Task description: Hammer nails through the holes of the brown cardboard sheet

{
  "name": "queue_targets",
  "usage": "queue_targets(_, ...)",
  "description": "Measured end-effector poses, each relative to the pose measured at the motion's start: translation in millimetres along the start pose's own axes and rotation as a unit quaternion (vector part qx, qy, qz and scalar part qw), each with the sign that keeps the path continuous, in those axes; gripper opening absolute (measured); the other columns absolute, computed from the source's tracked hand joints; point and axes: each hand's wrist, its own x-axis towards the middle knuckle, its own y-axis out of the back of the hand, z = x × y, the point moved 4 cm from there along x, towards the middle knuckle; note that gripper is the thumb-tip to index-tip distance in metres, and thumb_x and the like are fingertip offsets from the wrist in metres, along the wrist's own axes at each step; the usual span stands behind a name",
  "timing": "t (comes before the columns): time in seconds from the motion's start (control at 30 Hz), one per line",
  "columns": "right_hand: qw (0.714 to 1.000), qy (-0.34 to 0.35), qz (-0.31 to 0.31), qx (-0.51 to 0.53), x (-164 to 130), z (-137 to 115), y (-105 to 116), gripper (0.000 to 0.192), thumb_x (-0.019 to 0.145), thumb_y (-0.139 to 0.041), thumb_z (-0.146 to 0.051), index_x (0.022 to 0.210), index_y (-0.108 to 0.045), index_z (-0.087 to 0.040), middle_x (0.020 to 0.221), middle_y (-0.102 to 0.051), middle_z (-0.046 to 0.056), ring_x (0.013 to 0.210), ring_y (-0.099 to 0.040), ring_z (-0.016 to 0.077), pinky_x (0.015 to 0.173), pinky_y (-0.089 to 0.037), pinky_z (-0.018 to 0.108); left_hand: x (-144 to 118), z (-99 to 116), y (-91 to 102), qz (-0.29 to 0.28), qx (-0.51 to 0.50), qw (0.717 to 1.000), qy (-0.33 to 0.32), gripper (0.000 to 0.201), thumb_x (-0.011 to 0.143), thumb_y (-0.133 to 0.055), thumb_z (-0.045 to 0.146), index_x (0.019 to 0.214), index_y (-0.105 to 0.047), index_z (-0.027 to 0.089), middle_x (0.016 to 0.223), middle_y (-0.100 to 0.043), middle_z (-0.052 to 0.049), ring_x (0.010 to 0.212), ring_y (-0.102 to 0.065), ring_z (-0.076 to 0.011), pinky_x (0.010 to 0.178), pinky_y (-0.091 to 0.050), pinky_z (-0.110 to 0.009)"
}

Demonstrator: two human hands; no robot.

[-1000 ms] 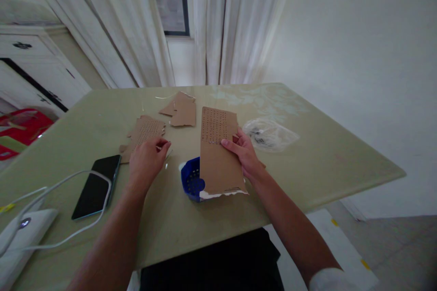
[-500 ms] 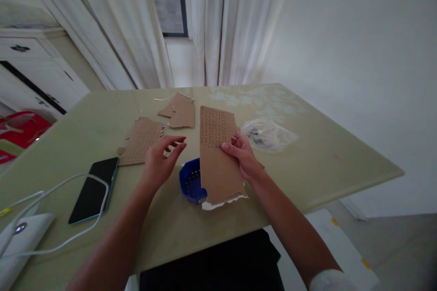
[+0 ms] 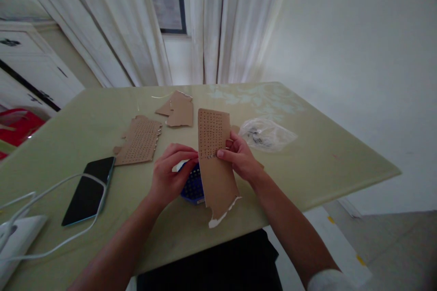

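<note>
Holding the perforated cardboard strip (image 3: 214, 159) up off the bench (image 3: 317, 154), the right hand (image 3: 241, 160) has it pinched at the right edge about halfway along, thumb on the front and fingers curled behind. It looks light and fairly stiff, but it's thin stuff with a torn, ragged bottom end showing white, so I'd guess it bends or rips easily if you grab it near that tear; mid-edge seems the sane spot to hold it. Its long axis runs away from the person, holed end pointing toward the curtains, torn end hanging toward the body, tilted a bit. The left hand (image 3: 170, 170) is loosely curled by the strip's left edge over a small blue basket (image 3: 192, 187), and whether it actually grips anything I can't tell
</note>
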Motion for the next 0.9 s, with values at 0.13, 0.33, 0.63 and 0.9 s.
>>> queue_targets(0.13, 0.999, 0.005, 0.026, -0.035, 0, 0, 1, 0.064, 0.07, -0.106, -0.036, 0.125, -0.073, -0.029, 0.121, -0.086, 0.004, 0.105, -0.085, 0.0272, 0.098, -0.071, 0.046, -2, 1, 1.4, 0.007, 0.003, 1.0, -0.024, 0.012, 0.099, -0.076, 0.012, 0.098, -0.08, 0.022, 0.094, -0.081, -0.004, 0.083, -0.074, -0.0169, 0.077, -0.06, -0.03)
queue_targets(0.33, 0.998, -0.007, 0.047, -0.049, -4, -1, -2, 0.062, 0.072, -0.105, -0.037, 0.124, -0.073, -0.028, 0.121, -0.086, 0.005, 0.103, -0.085, 0.0264, 0.091, -0.072, 0.042, -8, -12, -4.7, -0.019, -0.013, 0.999, 0.027, 0.01, 0.102, -0.071, 0.016, 0.104, -0.079, 0.023, 0.103, -0.079, -0.005, 0.093, -0.074, -0.0188, 0.08, -0.06, -0.031)
queue_targets(0.63, 0.997, -0.006, 0.067, -0.047, -6, -3, -3, 0.064, 0.076, -0.102, -0.041, 0.131, -0.07, -0.03, 0.13, -0.084, 0.007, 0.107, -0.085, 0.0298, 0.092, -0.071, 0.045, -6, -3, -0.3, -0.004, 0.075, 0.997, 0.012, 0.018, 0.105, -0.076, 0.029, 0.122, -0.082, 0.03, 0.138, -0.078, -0.008, 0.122, -0.07, -0.0265, 0.102, -0.059, -0.045)
queue_targets(0.9, 0.992, -0.01, 0.079, -0.097, -5, 0, -2, 0.063, 0.069, -0.104, -0.042, 0.122, -0.072, -0.029, 0.121, -0.085, 0.008, 0.1, -0.086, 0.0294, 0.081, -0.072, 0.041, -7, 1, -5.7, -0.005, 0.107, 0.991, -0.077, 0.014, 0.106, -0.073, 0.015, 0.11, -0.08, 0.026, 0.135, -0.084, -0.008, 0.137, -0.072, -0.0265, 0.112, -0.062, -0.048)
